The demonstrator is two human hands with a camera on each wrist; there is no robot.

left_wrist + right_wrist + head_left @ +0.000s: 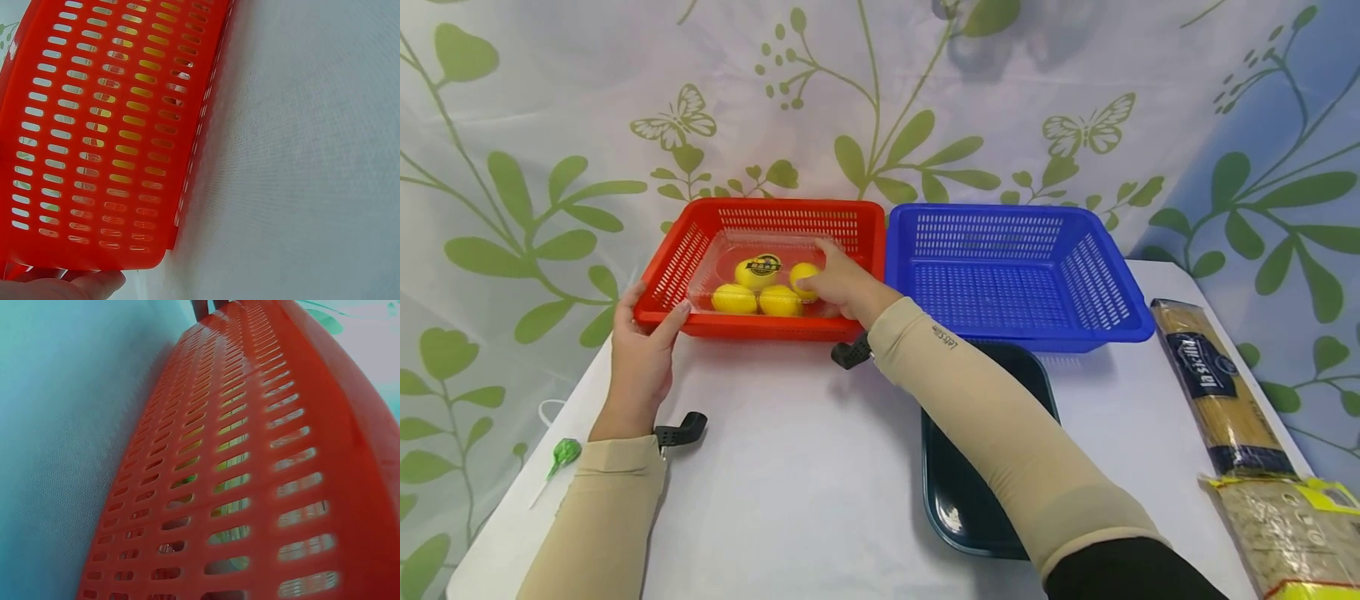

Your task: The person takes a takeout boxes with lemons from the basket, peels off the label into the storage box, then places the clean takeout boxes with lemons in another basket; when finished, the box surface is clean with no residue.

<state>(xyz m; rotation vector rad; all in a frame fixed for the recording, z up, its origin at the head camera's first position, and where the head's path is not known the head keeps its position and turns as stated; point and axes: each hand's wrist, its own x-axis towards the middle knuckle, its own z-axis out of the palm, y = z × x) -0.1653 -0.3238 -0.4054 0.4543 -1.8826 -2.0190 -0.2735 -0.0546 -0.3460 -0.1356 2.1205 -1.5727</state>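
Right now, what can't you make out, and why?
Dark tray: head view, middle hidden by the right sleeve.
Yellow-edged bag: head view, cut off by the right and bottom edges.
Pack label: head view, print too small to read.
Left hand: left wrist view, cut off by the bottom edge.

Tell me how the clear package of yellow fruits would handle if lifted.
The clear package looks thin-walled, so it may flex. Its rounded yellow fruits leave bare space inside, so they could roll and shift its balance.
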